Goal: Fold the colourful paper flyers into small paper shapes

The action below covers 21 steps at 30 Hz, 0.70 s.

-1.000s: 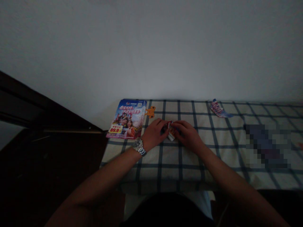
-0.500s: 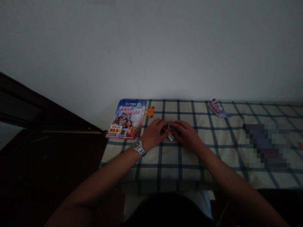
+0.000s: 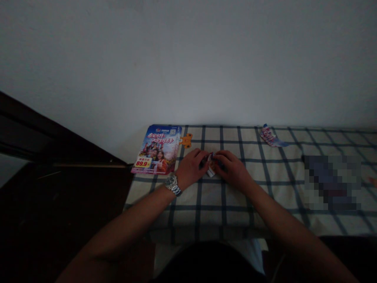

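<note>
Over the middle of the checked tablecloth (image 3: 212,208), a small folded piece of printed paper (image 3: 211,169) is held between my two hands. My left hand (image 3: 193,167), with a metal watch (image 3: 172,184) on its wrist, has its fingers closed on the paper's left side. From the right, my right hand (image 3: 232,169) pinches the same paper. White and coloured print shows on it; the fingers hide most of its shape. Left of my hands lies a stack of printed flyers (image 3: 156,151).
An orange bear-shaped piece (image 3: 186,140) lies beside the flyers. Farther right sits a folded printed paper (image 3: 269,136) near the wall (image 3: 206,63). A blurred-out dark object (image 3: 330,182) rests at the right. Dark wooden furniture (image 3: 44,133) stands at the left.
Both hands stay in nearly the same place. The folded paper has shifted slightly between the fingers, and a little more of its coloured print shows.
</note>
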Tool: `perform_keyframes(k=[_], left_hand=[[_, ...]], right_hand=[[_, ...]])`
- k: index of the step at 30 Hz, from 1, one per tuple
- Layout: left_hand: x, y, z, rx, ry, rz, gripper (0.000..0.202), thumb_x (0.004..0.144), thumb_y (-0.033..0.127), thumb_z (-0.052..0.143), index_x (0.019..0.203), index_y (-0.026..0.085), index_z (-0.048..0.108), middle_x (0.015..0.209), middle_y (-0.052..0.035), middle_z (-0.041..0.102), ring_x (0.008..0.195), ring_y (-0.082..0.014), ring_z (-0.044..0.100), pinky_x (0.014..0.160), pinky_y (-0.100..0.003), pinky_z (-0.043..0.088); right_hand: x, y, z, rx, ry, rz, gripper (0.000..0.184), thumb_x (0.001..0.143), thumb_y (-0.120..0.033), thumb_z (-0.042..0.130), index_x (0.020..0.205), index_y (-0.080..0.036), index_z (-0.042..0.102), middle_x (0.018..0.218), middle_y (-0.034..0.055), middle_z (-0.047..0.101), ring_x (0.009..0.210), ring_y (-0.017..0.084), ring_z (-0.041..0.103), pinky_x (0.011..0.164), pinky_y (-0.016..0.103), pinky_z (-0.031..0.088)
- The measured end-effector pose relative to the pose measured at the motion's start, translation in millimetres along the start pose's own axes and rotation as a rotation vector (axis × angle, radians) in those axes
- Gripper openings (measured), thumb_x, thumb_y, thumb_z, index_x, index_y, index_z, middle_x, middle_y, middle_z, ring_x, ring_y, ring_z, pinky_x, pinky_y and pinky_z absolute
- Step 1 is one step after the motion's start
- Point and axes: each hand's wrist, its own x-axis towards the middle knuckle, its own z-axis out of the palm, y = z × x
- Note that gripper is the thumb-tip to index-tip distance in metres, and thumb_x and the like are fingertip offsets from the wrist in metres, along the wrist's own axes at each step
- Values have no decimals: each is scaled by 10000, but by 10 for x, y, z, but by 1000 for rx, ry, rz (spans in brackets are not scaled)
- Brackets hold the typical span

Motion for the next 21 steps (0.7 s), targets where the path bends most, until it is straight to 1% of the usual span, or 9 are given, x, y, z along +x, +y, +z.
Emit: perform_keyframes(k=[4, 8, 15, 21], left_hand=[[1, 4, -7, -6, -6, 6, 225, 987, 260, 572, 1203, 205, 599, 1054, -60, 614, 989, -211, 618, 868, -356, 539], [-3, 2, -15, -18, -17, -6, 227, 976, 236, 580, 1200, 205, 598, 1070, -67, 613, 990, -212, 621, 858, -352, 542], [-16, -7, -16, -14, 0, -3, 260, 967, 228, 589, 1227, 220, 588, 1064, -60, 609, 980, -210, 630, 858, -350, 549], [-13, 20, -41, -11, -13, -2, 228, 981, 237, 573, 1207, 217, 597, 1053, -55, 609, 963, -204, 630, 841, -343, 541]], right_hand=[[-1, 1, 6, -17, -23, -31, 311, 986, -269, 592, 1296, -272, 611, 1298, 119, 628, 1175, 280, 632, 990, 484, 573], [6, -11, -2, -30, -28, -49, 323, 992, -292, 591, 1314, -282, 618, 1318, 111, 641, 1196, 283, 631, 1014, 494, 563], [4, -21, -27, 1, -23, -40, 320, 1002, -307, 582, 1320, -293, 620, 1328, 91, 660, 1198, 274, 640, 1030, 501, 561], [-3, 6, -26, 14, -23, -42, 298, 991, -318, 601, 1281, -265, 648, 1330, 121, 641, 1210, 281, 631, 1023, 497, 562]])
